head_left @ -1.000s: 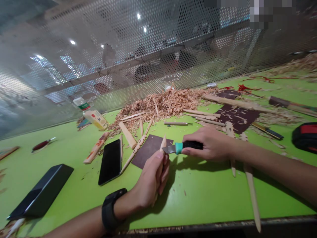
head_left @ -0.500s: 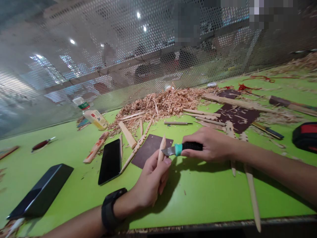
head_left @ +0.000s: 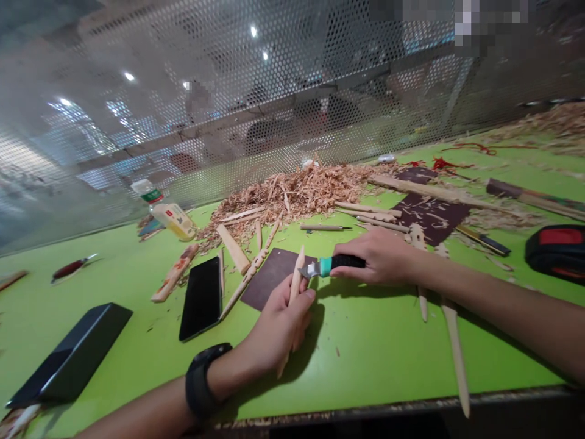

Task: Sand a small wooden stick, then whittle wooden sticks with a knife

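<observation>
My left hand (head_left: 286, 317), with a dark watch on its wrist, is closed round a pale pointed wooden stick (head_left: 297, 272). The stick's tip points up and away from me; its lower end shows beneath the hand. In my right hand (head_left: 372, 259) is a carving knife (head_left: 346, 262) with a black and teal handle, gripped from above. Its short blade touches the side of the stick near the upper end. Behind the stick lies a brown sheet of sandpaper (head_left: 262, 285). Two carved wooden sticks (head_left: 454, 341) lie partly under my right forearm.
A heap of wood shavings (head_left: 292, 192) lies against the perforated screen (head_left: 256, 122). A phone (head_left: 201, 299), a bottle (head_left: 171, 219) and a dark angular stand (head_left: 73, 356) are on the left. At right sit a tape measure (head_left: 555, 253) and a yellow-and-black cutter (head_left: 483, 239).
The knife blade has shifted slightly up the stick and turned, its flat now catching more light. My left hand still holds the stick. The whole view has shifted a little.
</observation>
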`<state>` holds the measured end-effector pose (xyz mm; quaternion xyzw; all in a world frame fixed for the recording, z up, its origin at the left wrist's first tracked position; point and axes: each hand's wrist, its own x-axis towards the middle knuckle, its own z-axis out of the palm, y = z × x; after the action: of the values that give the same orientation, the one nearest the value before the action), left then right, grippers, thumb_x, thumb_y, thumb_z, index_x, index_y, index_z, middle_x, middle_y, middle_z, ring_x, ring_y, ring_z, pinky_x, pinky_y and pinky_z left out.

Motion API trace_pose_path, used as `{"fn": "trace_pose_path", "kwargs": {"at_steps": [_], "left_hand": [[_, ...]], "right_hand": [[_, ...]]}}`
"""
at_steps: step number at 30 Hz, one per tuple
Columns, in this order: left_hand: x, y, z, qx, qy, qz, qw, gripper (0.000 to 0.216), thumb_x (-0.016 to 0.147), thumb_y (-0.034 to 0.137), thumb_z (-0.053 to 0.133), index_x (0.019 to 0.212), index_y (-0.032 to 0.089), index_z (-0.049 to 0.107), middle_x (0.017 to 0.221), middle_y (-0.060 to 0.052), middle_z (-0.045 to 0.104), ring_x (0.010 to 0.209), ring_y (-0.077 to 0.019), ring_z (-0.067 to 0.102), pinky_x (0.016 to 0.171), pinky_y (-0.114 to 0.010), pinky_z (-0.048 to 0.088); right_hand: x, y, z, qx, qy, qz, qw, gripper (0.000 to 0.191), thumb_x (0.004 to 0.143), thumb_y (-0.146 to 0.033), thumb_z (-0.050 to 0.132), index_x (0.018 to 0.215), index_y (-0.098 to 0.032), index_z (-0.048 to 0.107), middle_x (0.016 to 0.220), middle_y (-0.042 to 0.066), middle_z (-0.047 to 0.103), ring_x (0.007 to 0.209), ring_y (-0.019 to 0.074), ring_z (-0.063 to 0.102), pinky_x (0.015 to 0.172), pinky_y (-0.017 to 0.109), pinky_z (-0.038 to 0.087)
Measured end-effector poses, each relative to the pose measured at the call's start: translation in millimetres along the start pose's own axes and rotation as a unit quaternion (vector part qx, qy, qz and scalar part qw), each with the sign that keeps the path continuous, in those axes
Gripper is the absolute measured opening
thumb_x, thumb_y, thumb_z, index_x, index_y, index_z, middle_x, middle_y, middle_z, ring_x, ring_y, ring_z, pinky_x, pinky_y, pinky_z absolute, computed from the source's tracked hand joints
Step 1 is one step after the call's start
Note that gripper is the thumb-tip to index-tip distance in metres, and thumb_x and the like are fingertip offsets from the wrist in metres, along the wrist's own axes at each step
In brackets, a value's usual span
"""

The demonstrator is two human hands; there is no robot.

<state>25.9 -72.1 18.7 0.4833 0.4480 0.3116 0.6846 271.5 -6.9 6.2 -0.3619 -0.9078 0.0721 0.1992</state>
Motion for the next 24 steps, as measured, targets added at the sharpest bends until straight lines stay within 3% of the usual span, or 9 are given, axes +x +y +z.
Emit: {"fn": "trace_pose_path", "kwargs": {"at_steps": [7, 11, 14, 19, 24], "left_hand": [[4.7, 3.9, -3.7, 0.001, -0.015, 0.011, 1.000, 0.039, 0.088, 0.046, 0.072, 0.090, 0.027, 0.038, 0.041, 0.016, 0.037, 0.032, -0.0064, 0.022, 0.031, -0.015, 0.025], [1.7, 1.6, -1.4, 0.002, -0.002, 0.008, 1.000, 0.044, 0.084, 0.047, 0.074, 0.089, 0.028, 0.035, 0.042, 0.017, 0.037, 0.032, -0.0062, 0.022, 0.029, -0.014, 0.025], [0.2, 0.6, -0.4, 0.010, 0.000, 0.011, 1.000, 0.043, 0.084, 0.047, 0.073, 0.089, 0.028, 0.035, 0.042, 0.017, 0.037, 0.032, -0.0060, 0.023, 0.029, -0.013, 0.026], [2.3, -0.1, -3.4, 0.014, 0.011, 0.024, 1.000, 0.039, 0.084, 0.045, 0.072, 0.091, 0.027, 0.038, 0.042, 0.016, 0.039, 0.032, -0.0066, 0.027, 0.029, -0.014, 0.029], [3.5, -1.3, -4.5, 0.028, 0.017, 0.025, 0.999, 0.039, 0.086, 0.048, 0.073, 0.094, 0.026, 0.042, 0.043, 0.015, 0.041, 0.032, -0.0069, 0.030, 0.031, -0.015, 0.032]], "right_hand": [[4.2, -2.2, 4.9, -0.014, 0.011, 0.030, 0.999, 0.068, 0.107, -0.071, 0.036, 0.098, -0.017, 0.076, 0.076, 0.009, 0.076, 0.056, 0.0174, 0.055, 0.055, 0.028, 0.025], [1.6, 13.2, -4.9, -0.010, 0.046, 0.133, 0.990, 0.073, 0.107, -0.073, 0.031, 0.101, -0.016, 0.076, 0.071, 0.009, 0.073, 0.052, 0.0166, 0.052, 0.055, 0.029, 0.029], [-1.1, 20.6, -13.6, -0.021, 0.061, 0.180, 0.982, 0.077, 0.104, -0.077, 0.032, 0.102, -0.015, 0.077, 0.080, 0.012, 0.075, 0.058, 0.0188, 0.057, 0.057, 0.030, 0.032], [0.5, -3.1, -10.7, 0.048, -0.020, 0.100, 0.994, 0.071, 0.104, -0.074, 0.036, 0.106, -0.018, 0.078, 0.075, 0.008, 0.074, 0.057, 0.0181, 0.056, 0.057, 0.030, 0.030], [1.9, -24.6, -5.2, 0.039, -0.042, 0.048, 0.997, 0.063, 0.104, -0.071, 0.043, 0.099, -0.018, 0.077, 0.076, 0.008, 0.074, 0.061, 0.0180, 0.053, 0.058, 0.029, 0.027]]}}
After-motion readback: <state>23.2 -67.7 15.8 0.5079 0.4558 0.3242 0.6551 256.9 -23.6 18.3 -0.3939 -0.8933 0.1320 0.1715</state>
